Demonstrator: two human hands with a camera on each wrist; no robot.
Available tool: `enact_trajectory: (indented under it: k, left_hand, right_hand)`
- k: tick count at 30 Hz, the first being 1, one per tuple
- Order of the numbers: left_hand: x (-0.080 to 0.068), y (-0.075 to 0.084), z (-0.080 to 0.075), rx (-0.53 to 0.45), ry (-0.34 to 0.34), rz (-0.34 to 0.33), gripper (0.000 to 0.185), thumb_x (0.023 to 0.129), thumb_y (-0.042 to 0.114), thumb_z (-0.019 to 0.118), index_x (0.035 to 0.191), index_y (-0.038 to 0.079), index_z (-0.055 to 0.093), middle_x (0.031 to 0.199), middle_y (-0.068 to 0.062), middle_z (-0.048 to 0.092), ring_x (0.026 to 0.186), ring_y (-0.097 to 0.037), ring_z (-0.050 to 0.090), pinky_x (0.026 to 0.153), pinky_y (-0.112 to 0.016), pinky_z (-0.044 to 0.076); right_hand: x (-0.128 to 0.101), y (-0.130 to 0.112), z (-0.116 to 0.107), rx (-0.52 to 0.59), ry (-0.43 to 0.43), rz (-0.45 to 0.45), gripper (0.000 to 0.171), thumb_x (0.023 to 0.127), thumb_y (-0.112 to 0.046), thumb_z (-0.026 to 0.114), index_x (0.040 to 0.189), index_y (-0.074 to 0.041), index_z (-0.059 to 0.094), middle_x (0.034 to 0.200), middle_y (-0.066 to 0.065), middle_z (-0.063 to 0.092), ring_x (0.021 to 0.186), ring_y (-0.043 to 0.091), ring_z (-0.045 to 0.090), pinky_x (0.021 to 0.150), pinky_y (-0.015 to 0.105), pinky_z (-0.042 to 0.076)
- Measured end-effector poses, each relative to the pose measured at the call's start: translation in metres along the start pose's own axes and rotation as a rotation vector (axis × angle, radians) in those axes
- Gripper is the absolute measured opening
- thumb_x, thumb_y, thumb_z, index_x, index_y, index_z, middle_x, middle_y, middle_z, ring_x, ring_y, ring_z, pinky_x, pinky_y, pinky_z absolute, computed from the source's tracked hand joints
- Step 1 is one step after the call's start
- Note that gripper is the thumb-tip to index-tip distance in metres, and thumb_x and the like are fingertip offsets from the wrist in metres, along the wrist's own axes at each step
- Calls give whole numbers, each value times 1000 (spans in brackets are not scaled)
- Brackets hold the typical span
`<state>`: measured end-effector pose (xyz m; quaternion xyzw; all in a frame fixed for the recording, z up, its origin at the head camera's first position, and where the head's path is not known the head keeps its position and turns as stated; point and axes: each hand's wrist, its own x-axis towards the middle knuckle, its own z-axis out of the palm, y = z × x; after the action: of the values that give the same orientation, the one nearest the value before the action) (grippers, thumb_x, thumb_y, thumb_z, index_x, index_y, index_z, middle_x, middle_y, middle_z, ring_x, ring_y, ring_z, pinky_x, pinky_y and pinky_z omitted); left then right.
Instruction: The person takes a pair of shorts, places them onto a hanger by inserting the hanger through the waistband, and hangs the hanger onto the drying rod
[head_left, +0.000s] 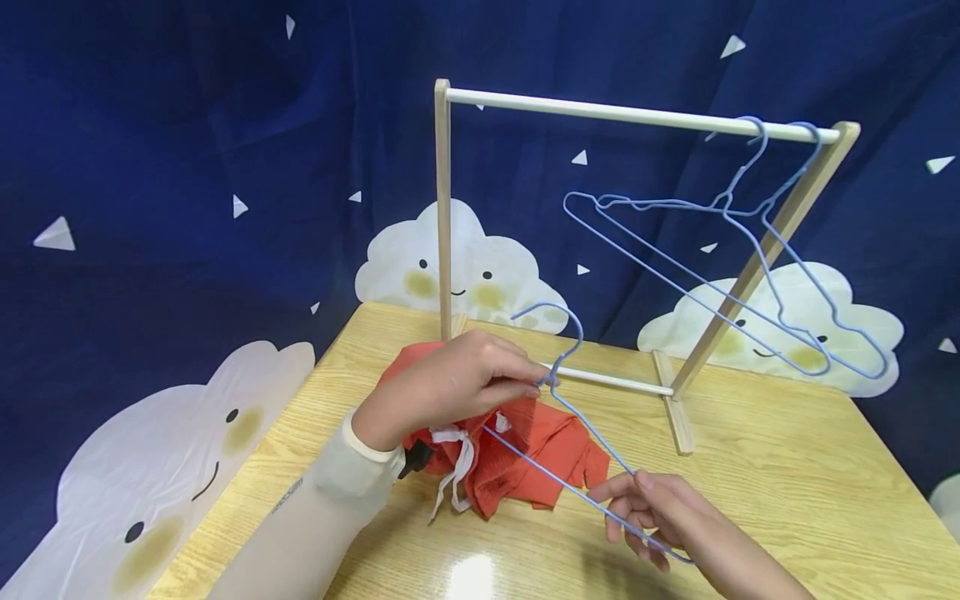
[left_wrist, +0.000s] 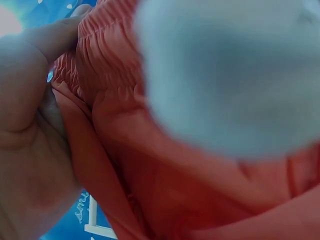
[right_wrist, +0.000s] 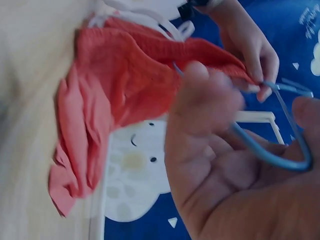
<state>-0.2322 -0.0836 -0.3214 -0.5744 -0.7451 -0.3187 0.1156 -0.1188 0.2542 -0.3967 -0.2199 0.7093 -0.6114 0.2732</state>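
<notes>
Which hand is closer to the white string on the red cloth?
The left hand: it pinches the red cloth just above the white string. The right hand is farther off to the right, at one end of the hanger.

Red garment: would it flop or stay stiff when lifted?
The red garment would probably flop: its cloth falls in soft folds. It seems light, the fabric looking thin. Its gathered waistband might stretch, judging by the puckers.
</notes>
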Motion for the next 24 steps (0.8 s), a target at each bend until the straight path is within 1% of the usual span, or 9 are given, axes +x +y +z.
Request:
enact_trajectory:
  k: [3,6,9,11,13,15,18,21,24]
  left_hand:
    - [-1,2,-5,11,28,20,21,100,5,77,120,7,83,107,-1,83,93,-8,76,89,-16,58]
    - [-2,4,-10,18,53,18,21,100,5,77,119,8,84,103,-1,81,89,-8,73,87,-16,58]
    - [-3,6,-14,15,74,0,22,100,5,78,120,8,84,104,-1,82,90,-7,73,86,-18,59]
    - [-4,6,-14,9,89,-14,22,100,5,78,120,8,84,106,-1,82,91,-8,74,85,-18,59]
    - [-4,6,-14,11,104,-19,22,100,6,78,121,8,83,109,-2,83,95,-8,75,88,-18,60]
    - [-4,6,-14,10,119,-21,22,100,6,78,122,7,83,112,-2,83,98,-9,76,91,-19,60]
    - [-3,7,-14,18,141,-21,23,100,7,78,123,7,83,117,-3,83,106,-11,78,96,-20,60]
    - [-3,8,-14,27,155,-31,23,100,7,77,123,7,83,117,-2,83,106,-12,78,94,-20,60]
    - [-2,9,-13,35,161,-39,23,101,8,78,123,7,83,116,-2,83,105,-12,78,94,-21,60]
  right_hand:
    - [-5,-3,-11,65,-58,-7,71,119,-35,2,153,4,52,120,15,74,93,20,72,68,36,59]
    - [-7,0,-22,228,-126,-101,84,115,-43,-9,157,3,48,135,18,71,113,24,73,81,37,63]
    - [0,11,-29,476,-186,-164,94,112,-51,-12,153,5,52,138,18,71,118,26,75,88,36,66]
    - [8,21,-29,561,-169,-148,89,115,-49,-7,146,3,58,132,15,75,113,24,77,85,34,66]
    - [17,32,-24,504,-82,-79,72,120,-41,7,138,-2,65,123,10,78,105,19,78,80,32,66]
    - [27,40,-13,347,17,20,51,121,-33,24,132,-7,66,114,6,77,97,16,77,75,30,64]
    - [43,47,12,75,92,84,30,117,-23,47,127,0,64,108,12,74,89,18,76,68,32,62]
    - [56,48,35,-150,75,-22,24,113,-17,58,126,2,63,111,21,69,90,21,73,69,32,62]
    - [62,44,53,-360,64,-137,23,110,-19,66,132,-14,66,120,18,63,97,18,67,78,30,60]
